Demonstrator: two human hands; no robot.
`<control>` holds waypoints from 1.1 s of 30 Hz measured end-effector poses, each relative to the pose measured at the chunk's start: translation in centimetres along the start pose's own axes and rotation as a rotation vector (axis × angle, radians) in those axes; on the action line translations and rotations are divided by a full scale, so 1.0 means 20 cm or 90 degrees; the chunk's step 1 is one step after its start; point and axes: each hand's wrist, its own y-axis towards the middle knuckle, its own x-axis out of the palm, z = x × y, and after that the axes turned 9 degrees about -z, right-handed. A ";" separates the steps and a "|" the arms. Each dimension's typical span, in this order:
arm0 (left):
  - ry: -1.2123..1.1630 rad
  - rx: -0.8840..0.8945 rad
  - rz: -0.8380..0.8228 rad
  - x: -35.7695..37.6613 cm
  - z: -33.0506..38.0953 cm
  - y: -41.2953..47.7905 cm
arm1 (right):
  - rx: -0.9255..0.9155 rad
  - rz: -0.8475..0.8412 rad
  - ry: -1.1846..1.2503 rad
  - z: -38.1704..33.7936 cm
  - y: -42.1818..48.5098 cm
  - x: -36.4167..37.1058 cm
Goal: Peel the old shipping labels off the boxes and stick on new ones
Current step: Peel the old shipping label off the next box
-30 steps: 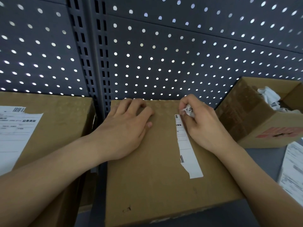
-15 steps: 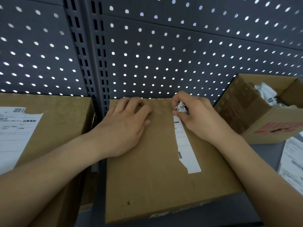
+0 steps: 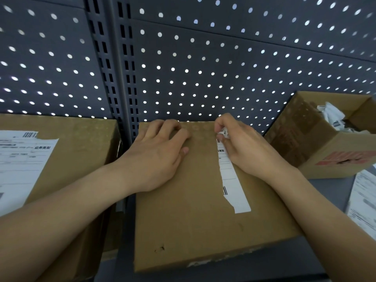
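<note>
A brown cardboard box [image 3: 195, 216] lies in the middle of the shelf. A torn white strip of the old label [image 3: 232, 184] still sticks to its top, right of centre. My left hand [image 3: 156, 157] rests flat on the box's far left part, fingers spread and slightly bent at the far edge. My right hand [image 3: 244, 147] pinches a crumpled scrap of the label at the strip's far end, near the box's back edge. Another box [image 3: 81, 143] to the left carries a whole white label [image 3: 22, 159].
An open box [image 3: 317, 147] at the right holds crumpled label scraps [image 3: 333, 117]. White label sheets [image 3: 364, 200] lie on the grey shelf at the far right. A dark pegboard wall [image 3: 203, 68] with an upright slotted post stands right behind the boxes.
My right hand, with the crumpled scrap, has shifted slightly toward the box's back edge. The left hand has stayed in place on the box.
</note>
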 end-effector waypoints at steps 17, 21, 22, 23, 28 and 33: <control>0.002 -0.003 -0.002 0.00 0.00 0.01 | 0.028 0.090 0.036 0.03 -0.04 0.02; -0.001 0.003 0.010 0.00 0.00 0.00 | -0.002 0.100 -0.017 0.02 -0.03 0.02; -0.002 0.004 0.012 0.01 0.00 0.00 | -0.001 0.098 -0.021 0.02 -0.03 0.02; 0.000 0.004 0.013 0.01 0.00 0.00 | 0.001 0.093 -0.022 0.03 -0.03 0.02; 0.005 0.008 0.023 0.01 0.00 0.00 | 0.019 0.054 -0.001 0.03 -0.05 0.01; 0.006 0.003 0.028 0.02 0.01 0.00 | 0.022 0.016 0.074 0.03 -0.08 -0.01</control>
